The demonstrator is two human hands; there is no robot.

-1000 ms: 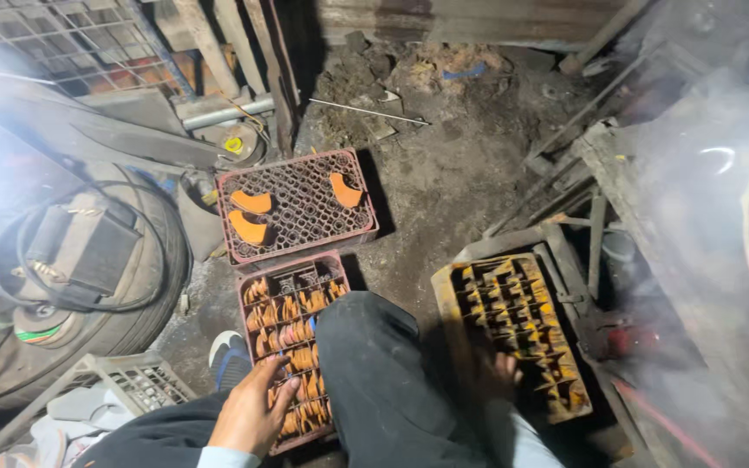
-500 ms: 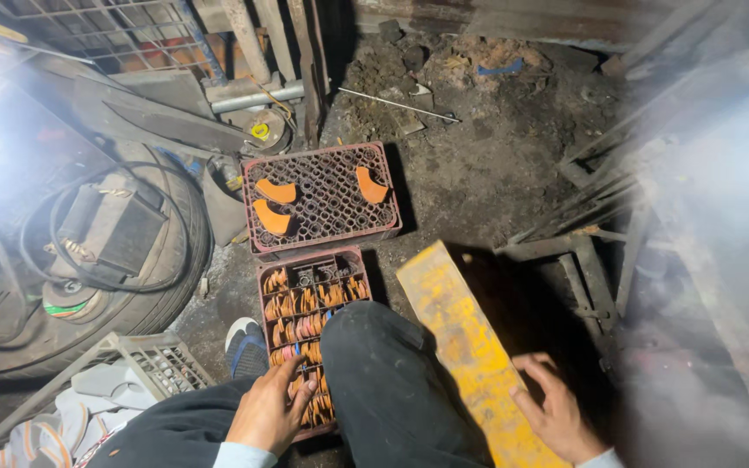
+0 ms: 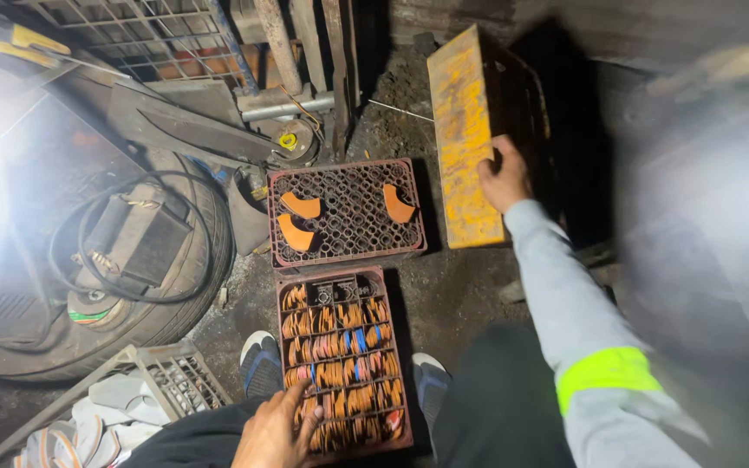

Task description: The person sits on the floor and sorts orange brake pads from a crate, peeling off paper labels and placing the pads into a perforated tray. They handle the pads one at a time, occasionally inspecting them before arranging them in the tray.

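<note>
A: What is the right hand (image 3: pixel 503 178) doing?

B: It reaches toward the upper centre of the frame and grips the right edge of a yellow crate (image 3: pixel 464 143). The fingers are curled round the edge and the thumb lies on the yellow face.

A: How does that crate lie?

B: It is tipped up on its side, with its flat yellow bottom facing left. Its long axis runs from the top of the frame down toward the centre, leaning slightly to the right at the lower end. The open side faces right, into shadow, so I cannot tell what it holds.

A: And the left hand (image 3: pixel 276 429)?

B: At the bottom centre, open, fingers spread, resting on the near left edge of a red crate (image 3: pixel 342 362). That crate is packed with orange curved pieces in rows of cells, a few of them blue or pink. Its long axis runs up and down the frame.

A: Anything beyond it?

B: A second red crate (image 3: pixel 346 215), just above the first and nearly touching it, mostly bare cells, with three orange pieces (image 3: pixel 301 205) lying on top. A tyre (image 3: pixel 179 286) with a black box and cable on it fills the left. A small yellow round label (image 3: pixel 288 140) sits on a disc at upper centre. A grey sleeve (image 3: pixel 565 303) bears a bright green band.
</note>
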